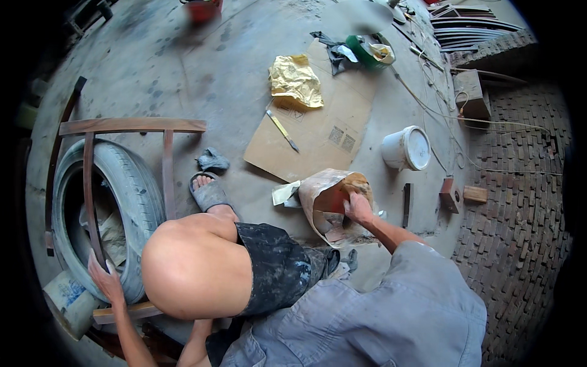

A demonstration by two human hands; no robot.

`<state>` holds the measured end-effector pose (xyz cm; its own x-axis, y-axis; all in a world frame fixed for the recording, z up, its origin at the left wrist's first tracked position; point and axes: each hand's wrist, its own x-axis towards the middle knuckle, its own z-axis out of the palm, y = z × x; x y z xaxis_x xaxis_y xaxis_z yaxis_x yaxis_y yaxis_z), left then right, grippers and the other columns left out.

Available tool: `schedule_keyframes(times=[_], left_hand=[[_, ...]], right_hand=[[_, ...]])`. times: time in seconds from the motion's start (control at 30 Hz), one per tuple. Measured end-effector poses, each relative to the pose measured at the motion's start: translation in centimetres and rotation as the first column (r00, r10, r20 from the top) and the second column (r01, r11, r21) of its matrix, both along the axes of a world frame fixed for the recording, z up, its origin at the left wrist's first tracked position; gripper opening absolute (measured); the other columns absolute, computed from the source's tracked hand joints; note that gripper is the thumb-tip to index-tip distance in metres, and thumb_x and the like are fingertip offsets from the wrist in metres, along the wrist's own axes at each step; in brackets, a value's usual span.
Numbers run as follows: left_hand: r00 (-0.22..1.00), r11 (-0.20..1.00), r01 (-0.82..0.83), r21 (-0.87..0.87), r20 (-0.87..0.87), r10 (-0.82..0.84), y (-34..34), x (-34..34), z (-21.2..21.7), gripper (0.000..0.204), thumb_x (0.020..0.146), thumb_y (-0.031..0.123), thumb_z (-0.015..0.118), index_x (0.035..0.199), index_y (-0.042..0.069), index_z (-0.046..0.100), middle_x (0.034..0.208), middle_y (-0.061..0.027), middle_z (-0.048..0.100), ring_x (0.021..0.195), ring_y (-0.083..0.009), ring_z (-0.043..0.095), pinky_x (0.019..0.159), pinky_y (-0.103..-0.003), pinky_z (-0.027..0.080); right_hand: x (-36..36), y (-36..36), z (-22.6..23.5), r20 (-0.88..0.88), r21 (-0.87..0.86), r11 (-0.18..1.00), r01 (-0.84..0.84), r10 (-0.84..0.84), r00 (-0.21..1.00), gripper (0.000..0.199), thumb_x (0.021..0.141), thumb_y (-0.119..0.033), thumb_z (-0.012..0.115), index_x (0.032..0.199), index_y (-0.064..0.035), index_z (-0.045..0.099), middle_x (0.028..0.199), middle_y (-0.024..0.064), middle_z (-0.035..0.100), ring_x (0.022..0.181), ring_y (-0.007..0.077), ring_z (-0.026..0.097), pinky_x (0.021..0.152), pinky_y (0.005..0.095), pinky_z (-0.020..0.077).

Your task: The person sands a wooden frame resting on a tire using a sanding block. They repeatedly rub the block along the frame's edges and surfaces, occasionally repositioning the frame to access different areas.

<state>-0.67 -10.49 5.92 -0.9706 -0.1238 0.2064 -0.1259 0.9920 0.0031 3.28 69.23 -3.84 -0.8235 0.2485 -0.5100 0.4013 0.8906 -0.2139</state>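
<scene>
My left hand (106,280) is at the lower left, its thumb and fingers closed around a dark wooden slat (92,202). The slat belongs to a wooden frame (131,126) leaning on an old tyre (142,189). Inside the tyre lies some pale crumpled material (111,232). On the right, my right hand (359,208) reaches into the mouth of a stained, tilted bucket (313,194). Its fingers are curled together beside a brownish, worn patch (356,182); what they hold, if anything, is hidden. Reddish and grey scraps (333,223) show inside the bucket.
Flattened cardboard (336,116) carries crumpled gold paper (296,81) and a yellow-handled brush or scraper (282,130). A lidded white bucket (406,148) stands to the right, near wooden blocks (450,196). Hoses (422,104) cross the floor. A grey rag (212,159) lies by my sandalled foot.
</scene>
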Motion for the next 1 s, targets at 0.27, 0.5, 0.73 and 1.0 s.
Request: schedule_keyframes(times=[0.27,0.5,0.73,1.0], left_hand=[[0.990,0.995,0.045,0.091,0.129,-0.057,1.5,3.8,1.1,0.071,0.093,0.035,0.068,0.147,-0.004,0.045,0.144,-0.0232,0.051,0.135,-0.0421,0.046,0.113,-0.050,0.035],[0.990,0.988,0.057,0.144,0.119,-0.074,3.9,4.0,2.0,0.057,0.088,-0.001,0.062,0.143,-0.003,0.049,0.142,-0.0222,0.053,0.133,-0.0403,0.047,0.114,-0.049,0.036],[0.976,0.982,0.151,0.110,0.142,-0.166,3.5,5.0,2.3,0.054,0.092,0.010,0.061,0.143,-0.005,0.049,0.141,-0.0239,0.054,0.133,-0.0409,0.048,0.114,-0.049,0.037],[0.980,0.965,0.077,0.249,0.159,-0.120,5.3,5.8,1.8,0.069,0.089,0.032,0.071,0.142,-0.007,0.049,0.140,-0.0261,0.054,0.131,-0.0426,0.049,0.111,-0.050,0.038]], right_hand=[[0.8,-1.9,1.8,-0.238,-0.163,0.954,-0.252,0.210,0.948,0.028,0.097,-0.025,0.057,0.098,-0.0021,0.073,0.091,0.0238,0.071,0.086,0.0435,0.068,0.080,0.0512,0.0535],[2.8,-3.2,1.1,-0.145,-0.259,0.961,0.100,-0.141,0.979,0.027,0.097,-0.023,0.059,0.110,-0.0018,0.070,0.102,0.0279,0.070,0.100,0.0462,0.067,0.087,0.0513,0.0530],[-0.6,-3.2,0.1,-0.114,0.009,0.947,0.322,-0.319,0.941,0.036,0.092,-0.025,0.064,0.121,-0.0032,0.064,0.101,0.0316,0.070,0.099,0.0479,0.068,0.086,0.0541,0.0537],[-0.8,-3.2,-1.8,-0.169,-0.075,0.992,0.099,-0.110,0.979,0.033,0.093,-0.028,0.064,0.115,-0.0039,0.064,0.095,0.0287,0.070,0.089,0.0459,0.069,0.079,0.0549,0.0542]])
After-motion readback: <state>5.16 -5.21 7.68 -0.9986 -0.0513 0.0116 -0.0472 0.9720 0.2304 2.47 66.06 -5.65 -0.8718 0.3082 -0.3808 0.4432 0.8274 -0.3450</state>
